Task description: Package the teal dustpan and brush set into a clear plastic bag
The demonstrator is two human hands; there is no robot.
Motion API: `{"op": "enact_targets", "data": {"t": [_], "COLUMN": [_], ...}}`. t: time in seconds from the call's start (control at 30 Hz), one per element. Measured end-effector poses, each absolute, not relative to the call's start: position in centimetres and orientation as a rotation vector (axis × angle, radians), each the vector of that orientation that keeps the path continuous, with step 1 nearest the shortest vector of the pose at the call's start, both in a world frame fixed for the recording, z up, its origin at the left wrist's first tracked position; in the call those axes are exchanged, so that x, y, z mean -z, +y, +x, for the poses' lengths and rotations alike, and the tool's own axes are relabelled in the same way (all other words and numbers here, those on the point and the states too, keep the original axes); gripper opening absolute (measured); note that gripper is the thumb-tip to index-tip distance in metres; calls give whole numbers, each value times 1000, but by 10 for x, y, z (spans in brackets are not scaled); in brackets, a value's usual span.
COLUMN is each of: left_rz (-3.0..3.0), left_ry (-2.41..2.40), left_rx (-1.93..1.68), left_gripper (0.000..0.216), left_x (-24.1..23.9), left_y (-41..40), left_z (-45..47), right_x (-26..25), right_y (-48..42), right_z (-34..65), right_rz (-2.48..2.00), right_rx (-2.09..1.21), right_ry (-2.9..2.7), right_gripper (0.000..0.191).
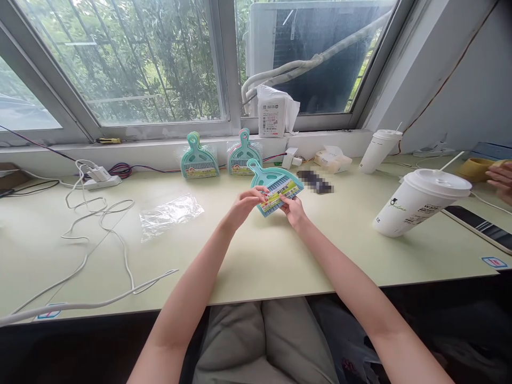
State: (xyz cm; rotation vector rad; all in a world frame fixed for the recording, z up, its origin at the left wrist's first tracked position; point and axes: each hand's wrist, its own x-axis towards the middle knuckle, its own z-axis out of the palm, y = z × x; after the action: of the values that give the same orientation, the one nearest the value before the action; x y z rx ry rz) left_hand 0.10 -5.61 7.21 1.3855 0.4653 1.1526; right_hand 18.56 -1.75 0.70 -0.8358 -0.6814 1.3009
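I hold a small teal dustpan-and-brush set (274, 186) just above the pale green desk (264, 256), its handle pointing away to the left. My left hand (245, 205) grips its left edge, fingers curled on the yellow label. My right hand (293, 209) pinches its lower right edge. Two more packaged sets, one (199, 158) teal and one (244, 154) with a pink handle, lean against the window ledge behind it. An empty clear plastic bag (170, 213) lies flat on the desk to the left.
Two white lidded cups with straws (420, 201) (379, 150) stand at the right. White cables (100, 224) and a power strip (100, 178) sprawl at the left. A dark phone (480, 226) lies near the right edge, where another person's hand (502, 181) shows. A white packet (274, 113) sits on the sill.
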Motion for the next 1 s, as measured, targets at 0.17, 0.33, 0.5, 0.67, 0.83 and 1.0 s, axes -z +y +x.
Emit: {"op": "enact_targets", "data": {"t": [0.17,0.33,0.5,0.67,0.83,1.0], "left_rz": [1551,1667,1697,1718,1726,1704], "left_ry": [436,413,403,406,407,458], "left_rx": [-1069,-963,-928,-894,-887,-878], "left_gripper": [20,18,18,20,20,25], "left_x": [-74,-82,-84,-84,-83,-79], "left_y": [-64,-73,-76,-77,-77,-71], "left_z": [6,9,12,13,13,10], "right_x": [-7,-6,-7,-6,-6,-10], "right_y": [-18,-17,-19,-19,-19,-22], "right_z": [184,183,182,182,181,180], "right_rz": [-843,-856,-865,-902,-903,-867], "right_rx": [-1288,-1285,-1288,-1281,-1278,-1302], "right_ry": [-674,-679,-705,-720,-742,-735], "right_gripper": [19,17,16,17,15,15]}}
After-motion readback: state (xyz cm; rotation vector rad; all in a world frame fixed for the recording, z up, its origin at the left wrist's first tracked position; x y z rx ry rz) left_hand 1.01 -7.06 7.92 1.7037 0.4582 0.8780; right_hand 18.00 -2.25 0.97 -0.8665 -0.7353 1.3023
